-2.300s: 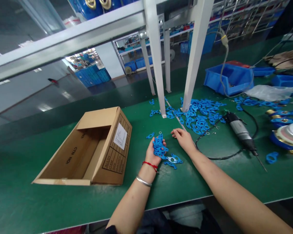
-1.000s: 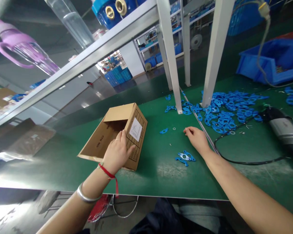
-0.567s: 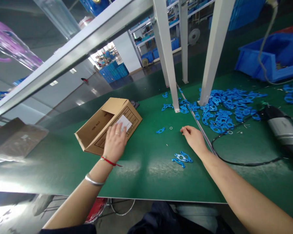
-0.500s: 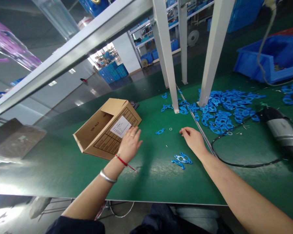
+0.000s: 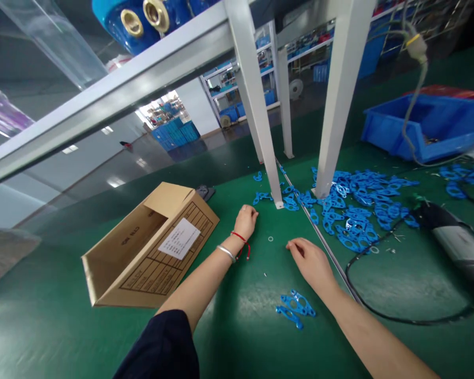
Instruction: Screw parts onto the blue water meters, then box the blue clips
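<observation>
My left hand [image 5: 246,220] is over the green table beside the open carton [image 5: 174,247], its fingers curled together; whatever is in them is hidden. Across from it, my right hand [image 5: 308,259] has thumb and fingers pinched close to the tabletop, and any small thing between them is too small to tell. A thin pale ring [image 5: 270,239] lies between the two hands. Nearer to me sit a few blue metal parts [image 5: 296,303], and a tiny pin [image 5: 265,274] is left of them.
Many blue parts [image 5: 355,200] are heaped at right, around a white shelf post [image 5: 335,105]. Farther right are a blue bin [image 5: 422,123], a power tool [image 5: 454,242] and its black cable [image 5: 395,319]. A metal shelf beam [image 5: 114,95] crosses above the carton.
My left hand has moved right and away from the carton's front, and its fingers have closed. The single blue part near the ring is no longer visible. The view has shifted.
</observation>
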The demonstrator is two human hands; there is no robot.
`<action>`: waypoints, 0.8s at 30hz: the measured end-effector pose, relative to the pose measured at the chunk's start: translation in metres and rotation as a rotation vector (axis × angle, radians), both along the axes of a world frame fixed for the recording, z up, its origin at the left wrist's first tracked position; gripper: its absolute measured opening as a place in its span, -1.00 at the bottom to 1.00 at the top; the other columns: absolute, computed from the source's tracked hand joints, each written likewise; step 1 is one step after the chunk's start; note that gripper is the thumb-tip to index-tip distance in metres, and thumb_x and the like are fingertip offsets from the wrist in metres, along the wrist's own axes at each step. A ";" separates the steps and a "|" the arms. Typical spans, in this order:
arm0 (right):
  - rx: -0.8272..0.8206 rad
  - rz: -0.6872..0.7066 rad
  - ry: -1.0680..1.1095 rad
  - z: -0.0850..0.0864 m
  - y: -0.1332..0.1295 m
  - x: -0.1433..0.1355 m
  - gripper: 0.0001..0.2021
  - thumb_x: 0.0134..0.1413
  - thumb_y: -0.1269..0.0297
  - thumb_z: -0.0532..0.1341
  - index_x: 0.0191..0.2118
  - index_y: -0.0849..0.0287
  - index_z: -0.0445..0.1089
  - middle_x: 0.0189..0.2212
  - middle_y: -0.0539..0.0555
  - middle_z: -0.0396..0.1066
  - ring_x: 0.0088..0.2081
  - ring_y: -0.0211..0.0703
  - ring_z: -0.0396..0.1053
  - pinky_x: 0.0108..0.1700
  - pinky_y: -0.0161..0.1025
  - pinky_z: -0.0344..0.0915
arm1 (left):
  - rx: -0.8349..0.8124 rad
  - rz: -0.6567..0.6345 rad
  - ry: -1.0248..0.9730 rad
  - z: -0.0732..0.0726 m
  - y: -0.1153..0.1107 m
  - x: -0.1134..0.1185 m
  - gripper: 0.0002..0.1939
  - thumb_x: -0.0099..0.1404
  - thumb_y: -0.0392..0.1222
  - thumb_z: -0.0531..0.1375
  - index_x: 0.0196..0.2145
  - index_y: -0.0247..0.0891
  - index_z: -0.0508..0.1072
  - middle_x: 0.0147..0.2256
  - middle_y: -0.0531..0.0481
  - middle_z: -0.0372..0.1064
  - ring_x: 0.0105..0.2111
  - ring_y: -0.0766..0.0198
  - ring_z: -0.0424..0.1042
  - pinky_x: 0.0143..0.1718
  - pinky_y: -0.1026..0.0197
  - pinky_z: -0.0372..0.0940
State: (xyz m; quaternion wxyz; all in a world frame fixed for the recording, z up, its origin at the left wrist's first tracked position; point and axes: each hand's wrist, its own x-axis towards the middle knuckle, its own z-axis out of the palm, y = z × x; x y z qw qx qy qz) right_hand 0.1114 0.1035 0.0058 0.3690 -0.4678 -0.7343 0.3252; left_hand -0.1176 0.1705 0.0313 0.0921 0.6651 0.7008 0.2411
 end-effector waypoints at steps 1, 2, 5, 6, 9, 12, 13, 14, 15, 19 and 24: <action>-0.007 0.000 0.007 0.000 0.000 0.000 -0.75 0.18 0.20 -0.01 -0.38 0.09 0.37 -0.36 0.04 0.43 -0.31 -0.10 0.37 -0.25 -0.22 0.21 | -0.003 0.027 0.013 0.003 0.016 -0.003 -0.87 0.28 -0.27 0.04 -0.23 -0.30 0.33 -0.12 -0.21 0.22 -0.05 0.13 0.23 0.07 0.06 0.08; -0.011 0.002 0.012 0.001 0.000 0.000 -0.75 0.18 0.19 -0.01 -0.38 0.08 0.37 -0.36 0.04 0.42 -0.31 -0.10 0.37 -0.26 -0.21 0.22 | -0.011 0.054 0.025 0.005 0.033 -0.005 -0.82 0.27 -0.26 0.06 -0.17 -0.33 0.32 -0.08 -0.24 0.20 -0.02 0.12 0.21 0.09 0.06 0.06; -0.024 -0.001 0.023 0.002 0.001 0.000 -0.75 0.18 0.19 -0.01 -0.38 0.07 0.36 -0.37 0.04 0.42 -0.31 -0.08 0.37 -0.29 -0.20 0.23 | -0.081 0.124 0.054 0.007 0.077 -0.007 -0.71 0.19 -0.28 0.16 -0.13 -0.46 0.31 -0.04 -0.39 0.18 0.03 0.00 0.19 0.09 0.03 0.05; -0.033 -0.002 0.022 0.003 0.001 0.000 -0.75 0.18 0.19 -0.01 -0.38 0.06 0.36 -0.37 0.04 0.42 -0.31 -0.08 0.37 -0.30 -0.20 0.23 | -0.113 0.142 0.059 0.006 0.088 -0.007 -0.72 0.16 -0.30 0.18 -0.16 -0.49 0.33 -0.06 -0.43 0.20 0.02 -0.03 0.21 0.07 0.02 0.07; -0.060 -0.009 0.017 0.004 0.001 -0.001 -0.75 0.19 0.19 -0.02 -0.38 0.05 0.36 -0.36 0.04 0.42 -0.31 -0.08 0.37 -0.30 -0.20 0.23 | -0.182 0.171 0.059 0.004 0.107 -0.006 -0.79 0.15 -0.37 0.16 -0.23 -0.52 0.35 -0.14 -0.47 0.28 -0.03 -0.05 0.29 0.01 0.04 0.14; -0.071 -0.021 0.028 0.004 0.001 -0.002 -0.75 0.19 0.18 -0.03 -0.37 0.04 0.36 -0.36 0.05 0.42 -0.34 -0.08 0.37 -0.32 -0.19 0.24 | -0.186 0.189 0.049 0.008 0.114 -0.011 -0.74 0.20 -0.38 0.10 -0.13 -0.52 0.31 -0.16 -0.48 0.31 -0.06 -0.05 0.32 -0.04 0.03 0.17; -0.076 -0.021 0.034 0.004 0.001 -0.002 -0.75 0.19 0.18 -0.03 -0.36 0.03 0.36 -0.36 0.06 0.42 -0.34 -0.07 0.37 -0.32 -0.18 0.24 | -0.179 0.192 0.042 0.010 0.116 -0.013 -0.72 0.22 -0.38 0.07 -0.09 -0.51 0.28 -0.15 -0.47 0.32 -0.05 -0.04 0.32 -0.04 0.03 0.17; -0.085 -0.021 0.041 0.004 0.001 -0.002 -0.75 0.19 0.17 -0.03 -0.36 0.03 0.36 -0.35 0.05 0.42 -0.34 -0.08 0.37 -0.32 -0.18 0.24 | -0.171 0.189 0.032 0.012 0.118 -0.015 -0.70 0.23 -0.38 0.05 -0.06 -0.49 0.26 -0.13 -0.45 0.32 -0.04 -0.02 0.32 -0.03 0.03 0.16; -0.096 -0.023 0.047 0.004 0.001 -0.002 -0.75 0.19 0.16 -0.02 -0.35 0.03 0.36 -0.35 0.05 0.41 -0.34 -0.08 0.37 -0.32 -0.18 0.25 | -0.167 0.182 0.018 0.013 0.121 -0.017 -0.70 0.25 -0.37 0.04 -0.04 -0.46 0.26 -0.11 -0.41 0.32 -0.03 0.01 0.32 -0.02 0.05 0.15; -0.129 -0.029 0.053 0.007 0.000 -0.002 -0.75 0.20 0.15 -0.03 -0.36 0.02 0.35 -0.36 0.05 0.41 -0.33 -0.07 0.36 -0.32 -0.17 0.26 | -0.198 0.152 -0.069 0.010 0.132 -0.018 -0.78 0.23 -0.26 0.14 -0.18 -0.41 0.36 -0.12 -0.34 0.35 -0.05 0.05 0.32 0.01 0.09 0.14; -0.120 -0.016 0.049 0.007 -0.001 -0.003 -0.74 0.20 0.15 -0.03 -0.37 0.04 0.35 -0.36 0.06 0.40 -0.34 -0.09 0.35 -0.33 -0.19 0.24 | -0.239 0.160 -0.241 -0.002 0.136 -0.021 -0.88 0.16 -0.31 0.22 -0.32 -0.40 0.41 -0.22 -0.22 0.39 -0.16 0.19 0.37 -0.06 0.16 0.23</action>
